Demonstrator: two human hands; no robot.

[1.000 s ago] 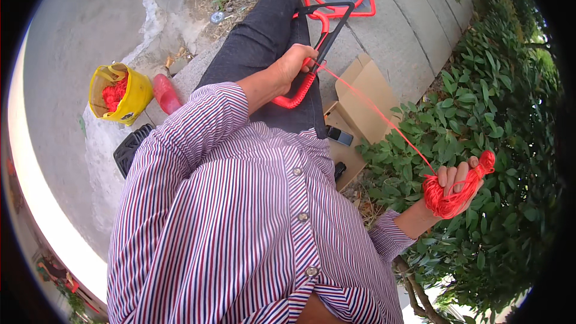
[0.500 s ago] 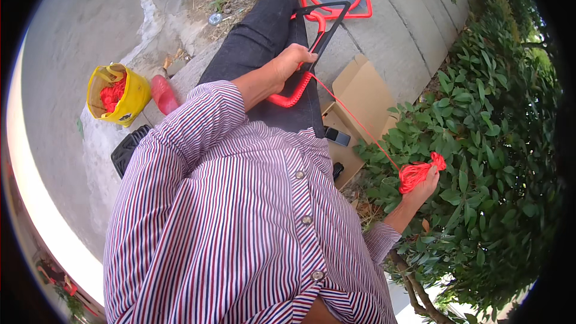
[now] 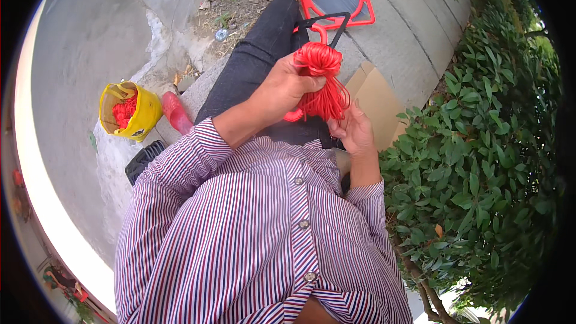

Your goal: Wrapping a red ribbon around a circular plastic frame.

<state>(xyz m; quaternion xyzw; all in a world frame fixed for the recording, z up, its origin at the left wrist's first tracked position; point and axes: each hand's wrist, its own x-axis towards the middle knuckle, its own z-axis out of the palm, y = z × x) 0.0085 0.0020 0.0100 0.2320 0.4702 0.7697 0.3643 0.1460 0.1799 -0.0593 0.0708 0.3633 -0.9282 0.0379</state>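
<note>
My left hand [image 3: 288, 87] is closed around the neck of a bundle of red cord [image 3: 324, 99], held over my lap. Rounded loops bulge above the fist, and long strands fan out below it. At the lower right edge of those strands is my right hand [image 3: 354, 129], its fingers curled together on the cord; the exact pinch is partly hidden. Behind the bundle, a black-edged frame [image 3: 342, 30] with red cord wound on it rests against my legs, mostly covered.
A yellow bucket [image 3: 147, 114] holding more red cord stands at the left, beside a red shoe [image 3: 177, 113] and a black plastic tray [image 3: 141, 162]. Ahead lies a red frame with a round opening [image 3: 367, 9]. An open cardboard box [image 3: 384, 105] and a leafy hedge [image 3: 474, 162] are at the right.
The red cord bundle has come from my outstretched right hand at the hedge to over my lap. My left hand has left the black-edged frame and taken hold of the bundle.
</note>
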